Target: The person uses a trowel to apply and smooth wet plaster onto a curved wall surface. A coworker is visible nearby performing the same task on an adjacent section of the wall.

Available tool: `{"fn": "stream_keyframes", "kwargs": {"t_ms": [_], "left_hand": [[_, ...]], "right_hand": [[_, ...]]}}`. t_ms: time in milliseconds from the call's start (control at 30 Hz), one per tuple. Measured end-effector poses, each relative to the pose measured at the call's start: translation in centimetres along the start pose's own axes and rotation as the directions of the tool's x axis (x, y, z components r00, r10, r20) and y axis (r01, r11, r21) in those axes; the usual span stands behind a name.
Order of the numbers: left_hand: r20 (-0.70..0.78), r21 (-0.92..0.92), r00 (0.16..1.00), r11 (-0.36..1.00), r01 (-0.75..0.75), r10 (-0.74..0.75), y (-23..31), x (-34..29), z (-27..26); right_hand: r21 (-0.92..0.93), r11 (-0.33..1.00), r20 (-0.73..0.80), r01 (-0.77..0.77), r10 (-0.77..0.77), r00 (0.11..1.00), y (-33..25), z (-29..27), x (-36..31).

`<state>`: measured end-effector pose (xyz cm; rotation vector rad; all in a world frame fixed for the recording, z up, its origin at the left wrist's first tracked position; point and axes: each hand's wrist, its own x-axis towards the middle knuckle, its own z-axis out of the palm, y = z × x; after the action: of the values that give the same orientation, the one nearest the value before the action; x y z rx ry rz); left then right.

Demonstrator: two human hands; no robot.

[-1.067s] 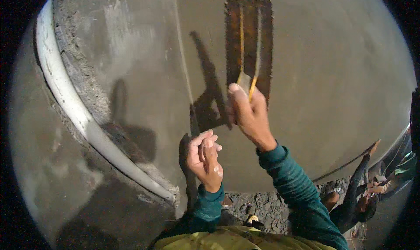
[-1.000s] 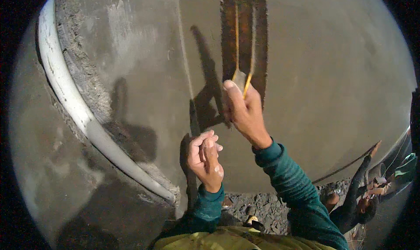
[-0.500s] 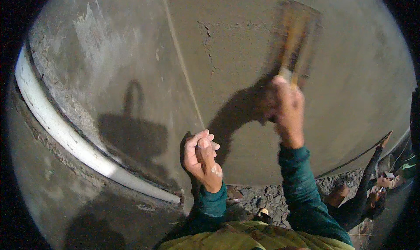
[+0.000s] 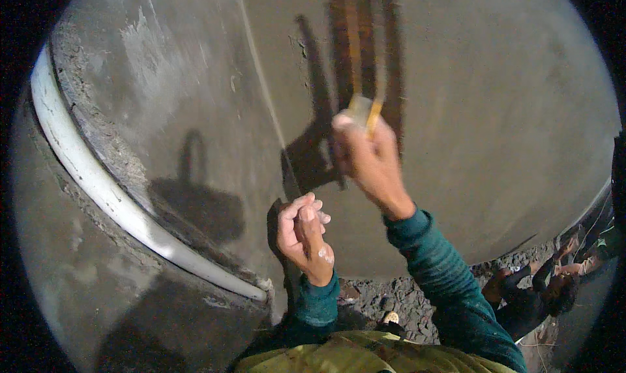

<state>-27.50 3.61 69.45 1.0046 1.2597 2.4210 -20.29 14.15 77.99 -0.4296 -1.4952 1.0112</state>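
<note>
My right hand is wrapped round the handle of a plastering float, a long dark plate with yellow bars, blurred by motion. The float lies against or just off the grey plastered wall; which of the two I cannot tell. Lower down, my left hand is held close to the wall beside a pale straight line, fingers curled and thumb pressed to them. Whatever it might hold is hidden. A crack marks the plaster left of the float, partly under its shadow.
A white pipe runs along the wall's lower left. Broken rubble lies on the ground below, where part of a shoe shows. At lower right another person in dark clothing is bent close to the wall.
My right hand has swung the float left and upward across the wall, nearer the crack. My left hand has hardly moved. The other person at lower right has shifted and drawn an arm in.
</note>
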Motion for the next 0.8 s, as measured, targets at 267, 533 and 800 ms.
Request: {"fn": "stream_keyframes", "kwargs": {"t_ms": [267, 533, 800], "left_hand": [[-0.030, 0.036, 0.999, 0.999, -0.029, 0.030, 2.6, -1.2, -2.7], [-0.020, 0.172, 0.989, 0.975, -0.143, 0.149, 2.7, 0.1, -5.4], [0.079, 0.144, 0.994, 0.986, -0.089, 0.078, 2.1, -0.1, -5.3]], "right_hand": [[-0.208, 0.967, 0.047, 0.144, -0.137, 0.989, -1.8, 6.8, 0.9], [0.064, 0.998, -0.230, 0.008, 0.007, 0.973, -4.5, -6.4, -1.9], [0.023, 0.999, -0.620, -0.027, 0.035, 0.784, -4.6, -25.8, -6.7]]}}
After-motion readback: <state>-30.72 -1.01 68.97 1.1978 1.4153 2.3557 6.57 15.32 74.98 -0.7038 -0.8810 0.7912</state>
